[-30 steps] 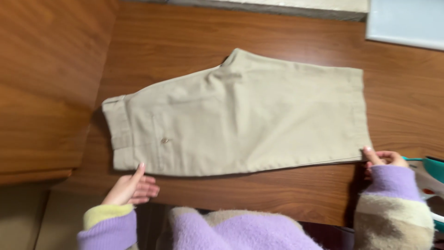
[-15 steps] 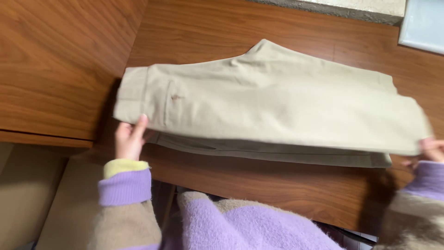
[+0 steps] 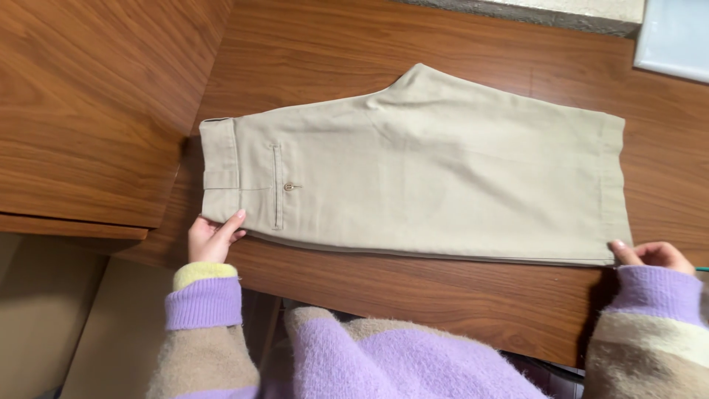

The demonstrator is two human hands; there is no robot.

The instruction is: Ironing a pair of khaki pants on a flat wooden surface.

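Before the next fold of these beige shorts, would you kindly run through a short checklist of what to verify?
1. Shorts lie flat on the wooden table, folded in half lengthwise: ok.
2. Left hand at the waistband corner nearest the person: ok, fingertips touch the edge.
3. Right hand at the hem corner nearest the person: ok, fingertips on it.
4. Two layers lined up along the near edge: ok, only a thin sliver of the lower layer shows.
5. Surface free of big wrinkles: ok, only faint creases near the crotch point.
6. Grip firm enough to lift: cannot tell, the fingers seem to rest rather than pinch.
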